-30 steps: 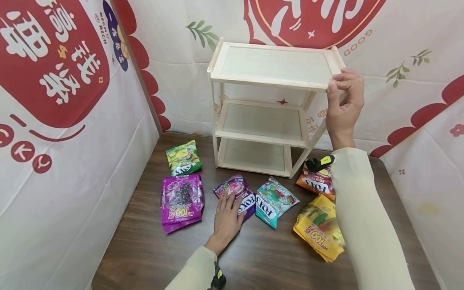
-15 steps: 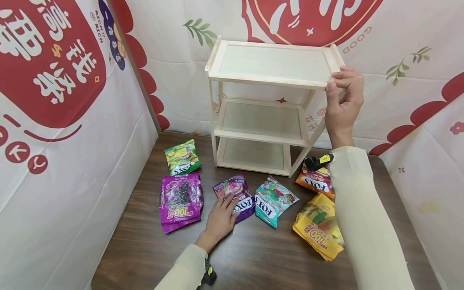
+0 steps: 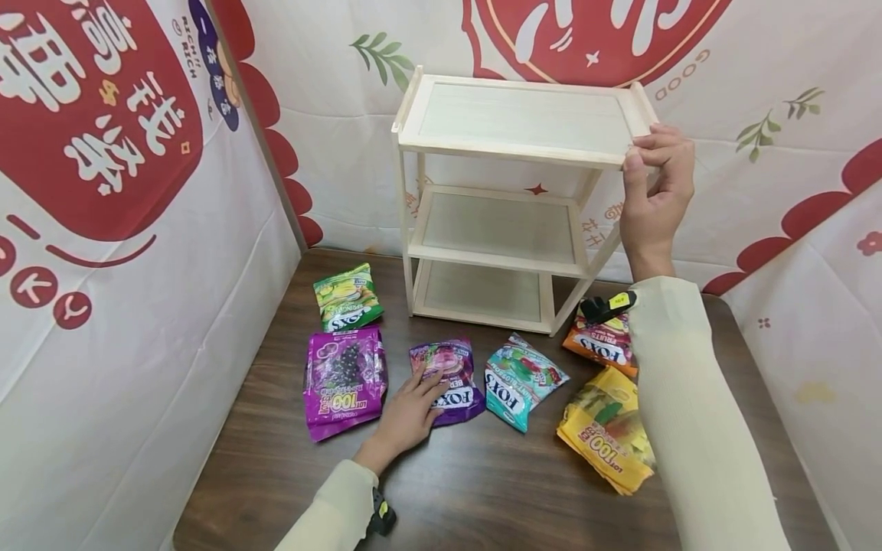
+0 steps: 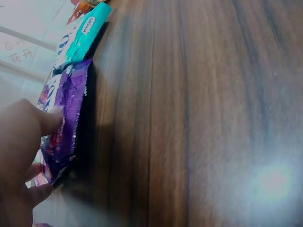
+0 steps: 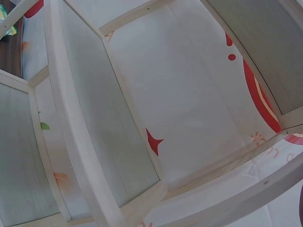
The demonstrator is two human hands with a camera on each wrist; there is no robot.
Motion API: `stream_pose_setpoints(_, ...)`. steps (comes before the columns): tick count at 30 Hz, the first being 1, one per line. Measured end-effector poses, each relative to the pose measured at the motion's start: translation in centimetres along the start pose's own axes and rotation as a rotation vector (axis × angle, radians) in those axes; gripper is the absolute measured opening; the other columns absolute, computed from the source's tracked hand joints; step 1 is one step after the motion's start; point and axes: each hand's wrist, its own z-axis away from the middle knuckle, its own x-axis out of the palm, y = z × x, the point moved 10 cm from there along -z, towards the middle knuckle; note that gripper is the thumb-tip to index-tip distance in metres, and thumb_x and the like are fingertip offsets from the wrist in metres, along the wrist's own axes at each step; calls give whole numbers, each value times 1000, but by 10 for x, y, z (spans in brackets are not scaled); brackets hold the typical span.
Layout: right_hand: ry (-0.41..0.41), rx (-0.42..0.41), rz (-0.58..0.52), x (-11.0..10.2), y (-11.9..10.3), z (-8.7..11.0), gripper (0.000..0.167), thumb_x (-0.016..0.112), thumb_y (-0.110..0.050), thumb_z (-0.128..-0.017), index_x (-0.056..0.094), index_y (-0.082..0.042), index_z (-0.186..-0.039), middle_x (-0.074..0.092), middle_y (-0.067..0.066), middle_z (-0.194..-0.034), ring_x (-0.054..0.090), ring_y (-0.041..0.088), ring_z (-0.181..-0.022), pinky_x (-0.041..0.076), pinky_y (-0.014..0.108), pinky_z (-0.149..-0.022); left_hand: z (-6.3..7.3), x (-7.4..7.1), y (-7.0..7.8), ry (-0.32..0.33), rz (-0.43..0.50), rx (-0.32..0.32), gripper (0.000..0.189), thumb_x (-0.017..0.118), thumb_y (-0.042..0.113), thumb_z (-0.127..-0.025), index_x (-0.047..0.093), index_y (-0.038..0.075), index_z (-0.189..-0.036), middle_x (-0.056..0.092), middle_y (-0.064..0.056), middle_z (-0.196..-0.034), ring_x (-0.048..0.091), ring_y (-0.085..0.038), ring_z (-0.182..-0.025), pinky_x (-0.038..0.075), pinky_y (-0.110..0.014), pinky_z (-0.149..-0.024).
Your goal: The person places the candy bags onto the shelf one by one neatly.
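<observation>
My left hand (image 3: 406, 413) lies over the lower left of a purple Fox's Berries candy bag (image 3: 451, 383), fingers extended on its face. In the left wrist view the thumb touches the purple front of the same bag (image 4: 71, 113), and other fingertips are at its end. My right hand (image 3: 658, 199) grips the top right corner of a pale wooden three-tier shelf (image 3: 510, 157), thumb in front and fingers over the side. In the right wrist view the shelf's frame and panels (image 5: 104, 109) fill the picture; the hand is outside it.
Beside the Berries bag lies a teal Fox's bag (image 3: 520, 383). A green Fox's bag (image 3: 347, 298) and purple grape bag (image 3: 344, 383) lie left. An orange Fox's bag (image 3: 602, 340), partly hidden by the right wrist, and a yellow bag (image 3: 606, 432) lie right. Printed cloth walls surround the table.
The left hand has moved left and slightly down. The Berries bag has turned to lie straighter, its label end shifting away from the teal bag. The right hand keeps its grip on the shelf.
</observation>
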Motion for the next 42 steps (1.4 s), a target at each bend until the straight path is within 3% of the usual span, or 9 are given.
stream_pose_setpoints(9, -3, 6, -3, 0, 1, 0, 34, 54, -18, -84, 53, 15, -90, 57, -7, -102, 46, 30, -118, 30, 35, -108, 4, -5, -2, -20, 4, 66, 45, 61, 25, -94, 53, 15, -138, 44, -8, -145, 29, -35, -138, 35, -47, -105)
stream_pose_setpoints(13, -9, 27, -5, 0, 2, 1, 32, 53, -17, -84, 53, 15, -90, 57, -5, -102, 46, 30, -119, 29, 35, -109, 7, -9, 0, 12, 58, 84, 45, 63, 20, -92, 54, 12, -136, 44, -11, -144, 29, -37, -137, 36, -51, -104)
stream_pose_setpoints(15, -11, 40, -7, 0, 3, 2, 32, 53, -16, -84, 52, 15, -89, 57, -4, -101, 45, 29, -120, 29, 34, -109, 9, -12, 0, 60, 98, 69, 46, 66, 18, -90, 55, 10, -134, 46, -13, -143, 32, -39, -135, 37, -55, -101)
stream_pose_setpoints(18, -15, 43, -4, 1, 3, 2, 33, 53, -16, -84, 52, 16, -89, 57, -6, -101, 45, 30, -120, 28, 34, -109, 12, -17, -3, 164, 176, -13, 47, 68, 16, -88, 56, 7, -132, 46, -16, -141, 38, -40, -131, 40, -60, -96)
stream_pose_setpoints(23, -7, 46, -11, 0, 2, 1, 32, 53, -16, -83, 52, 16, -88, 57, -6, -101, 46, 30, -120, 28, 34, -109, 12, -27, -15, 379, 287, -228, 52, 72, 16, -85, 54, 2, -131, 48, -21, -136, 46, -39, -124, 42, -57, -95)
stream_pose_setpoints(27, -3, 48, -7, -1, 3, 2, 33, 53, -15, -83, 52, 17, -89, 57, -6, -102, 45, 29, -120, 28, 34, -109, 13, -30, -22, 472, 346, -386, 58, 76, 16, -81, 52, 0, -132, 48, -22, -133, 48, -38, -120, 45, -52, -92)
stream_pose_setpoints(35, -7, 49, 2, -3, 4, 2, 35, 53, -17, -83, 51, 17, -90, 58, -2, -102, 45, 29, -120, 28, 34, -109, 13, -14, -31, 472, 480, -596, 75, 84, 23, -73, 48, -2, -133, 46, -24, -122, 42, -39, -115, 37, -53, -97)
stream_pose_setpoints(42, -12, 46, 11, -2, 4, 1, 36, 53, -18, -83, 51, 17, -91, 58, -1, -103, 45, 28, -120, 28, 33, -109, 10, -3, -30, 448, 453, -691, 92, 88, 28, -67, 41, -2, -141, 42, -24, -121, 38, -37, -112, 38, -50, -93)
